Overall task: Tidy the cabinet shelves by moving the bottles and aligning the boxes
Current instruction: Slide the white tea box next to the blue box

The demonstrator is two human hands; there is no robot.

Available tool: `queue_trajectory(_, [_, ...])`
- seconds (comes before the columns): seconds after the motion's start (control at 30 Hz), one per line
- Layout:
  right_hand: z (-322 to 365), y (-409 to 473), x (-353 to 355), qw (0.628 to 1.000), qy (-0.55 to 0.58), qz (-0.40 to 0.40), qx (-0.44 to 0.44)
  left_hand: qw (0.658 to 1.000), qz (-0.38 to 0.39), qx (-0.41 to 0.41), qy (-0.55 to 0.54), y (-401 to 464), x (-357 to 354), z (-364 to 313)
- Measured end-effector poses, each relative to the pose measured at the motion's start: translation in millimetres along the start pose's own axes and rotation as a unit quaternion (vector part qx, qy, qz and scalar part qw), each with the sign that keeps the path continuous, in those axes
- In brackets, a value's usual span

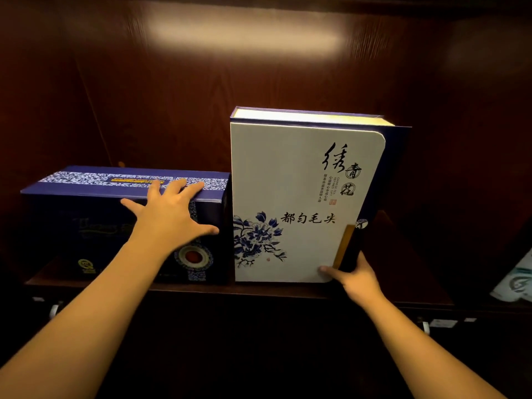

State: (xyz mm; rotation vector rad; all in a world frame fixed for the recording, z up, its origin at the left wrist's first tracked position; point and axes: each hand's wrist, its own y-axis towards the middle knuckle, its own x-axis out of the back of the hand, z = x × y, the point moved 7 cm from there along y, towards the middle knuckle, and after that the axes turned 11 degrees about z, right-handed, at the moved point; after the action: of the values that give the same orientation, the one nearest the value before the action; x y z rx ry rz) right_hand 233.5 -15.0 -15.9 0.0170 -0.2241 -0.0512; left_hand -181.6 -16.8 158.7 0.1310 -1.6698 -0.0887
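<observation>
A low dark blue box [86, 226] with a white patterned band lies on the left of the wooden shelf [403, 254]. My left hand [169, 217] rests flat on its front upper edge, fingers spread over the top. Right beside it a tall white box [290, 197] with blue flowers and black calligraphy stands upright, touching the blue box. My right hand [354, 276] grips the white box's lower right corner, thumb on the front face, fingers behind the dark blue side. No bottles are in view.
Dark wood panels form the cabinet back and sides. A white and green package [515, 280] shows at the far right edge, lower than the shelf. Small white hooks [54, 311] and labels hang under the shelf front. Bare shelf extends right of the white box.
</observation>
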Motion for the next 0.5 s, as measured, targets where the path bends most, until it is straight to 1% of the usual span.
queue_trajectory(0.23, [-3,-4,0,1.0,0.009,-0.01,0.007,0.999,-0.049,-0.012,-0.011,2,1,-8])
queue_trajectory(0.5, [-5,-4,-13,1.0,0.0,-0.027,0.016,0.999,-0.038,-0.029,-0.024,7,2,-9])
